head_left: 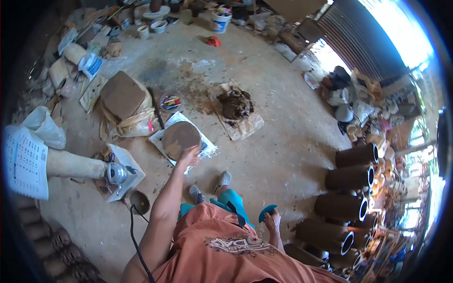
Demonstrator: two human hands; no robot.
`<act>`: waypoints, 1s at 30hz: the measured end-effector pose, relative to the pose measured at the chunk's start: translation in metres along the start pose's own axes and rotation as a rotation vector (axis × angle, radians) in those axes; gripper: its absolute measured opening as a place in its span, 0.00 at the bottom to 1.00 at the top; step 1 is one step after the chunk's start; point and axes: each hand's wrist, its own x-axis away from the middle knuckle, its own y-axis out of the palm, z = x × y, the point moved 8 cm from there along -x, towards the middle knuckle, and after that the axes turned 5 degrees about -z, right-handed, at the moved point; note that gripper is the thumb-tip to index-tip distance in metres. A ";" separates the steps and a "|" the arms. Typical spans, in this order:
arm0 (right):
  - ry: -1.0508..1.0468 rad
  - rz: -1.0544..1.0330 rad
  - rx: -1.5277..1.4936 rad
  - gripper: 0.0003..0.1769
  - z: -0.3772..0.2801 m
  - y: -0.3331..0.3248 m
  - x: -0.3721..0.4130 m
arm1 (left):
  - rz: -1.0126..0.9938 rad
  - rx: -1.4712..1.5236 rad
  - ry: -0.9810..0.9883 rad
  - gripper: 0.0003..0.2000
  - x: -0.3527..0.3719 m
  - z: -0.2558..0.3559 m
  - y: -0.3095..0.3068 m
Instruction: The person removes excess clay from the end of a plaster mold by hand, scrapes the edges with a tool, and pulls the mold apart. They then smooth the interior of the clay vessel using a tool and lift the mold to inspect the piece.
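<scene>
My left hand (188, 156) is at the near right edge of a round brown clay disc (180, 140); its fingers are too small and blurred to tell whether they grip it. The disc lies on a white printed sheet (207, 147) on the floor. Low on the right side of my body, my right hand (272, 220) is closed on a flat teal disc-shaped tool (267, 213). Beyond the sheet stands a round container of small tools (170, 101). A large block of clay (123, 95) rests on plastic wrapping to the left.
A dark clay heap (236, 104) lies on a board ahead. Several dark cylinders (340, 206) line the right side. A silver kettle-like object (117, 173) is on the left, near a black cable (134, 236). A white bucket (220, 21) stands at the back.
</scene>
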 end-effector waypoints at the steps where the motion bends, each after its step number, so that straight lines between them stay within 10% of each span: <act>1: -0.089 -0.019 0.041 0.16 -0.031 0.004 -0.023 | 0.201 0.054 0.024 0.30 0.021 -0.020 -0.051; 4: -0.327 -0.092 0.159 0.20 -0.108 0.030 -0.105 | 0.644 0.185 0.061 0.13 0.094 -0.108 -0.191; 5: -0.226 -0.194 0.035 0.20 -0.140 0.042 -0.126 | 0.352 0.411 0.062 0.19 0.082 -0.176 -0.249; 10: -0.242 -0.566 0.225 0.28 -0.305 0.127 -0.238 | 1.175 0.519 -0.018 0.17 0.313 -0.267 -0.249; 17: -0.732 -0.772 0.555 0.17 -0.476 0.255 -0.317 | 1.464 1.079 -0.046 0.25 0.400 -0.345 0.002; 20: -1.042 -0.832 0.648 0.12 -0.536 0.310 -0.321 | 0.803 1.304 0.339 0.22 0.351 -0.359 0.117; 22: -0.981 -0.928 0.676 0.10 -0.574 0.339 -0.318 | 1.373 0.996 -0.085 0.22 0.350 -0.354 0.198; 24: -1.078 -0.952 0.717 0.09 -0.625 0.371 -0.311 | 0.416 1.834 0.687 0.23 0.286 -0.325 0.267; 26: -1.192 -0.881 0.694 0.09 -0.692 0.389 -0.296 | 1.570 1.562 -0.239 0.26 0.300 -0.379 0.317; 30: -0.900 -0.901 0.158 0.12 -0.801 0.434 -0.312 | 1.748 1.747 -0.311 0.26 0.287 -0.350 0.380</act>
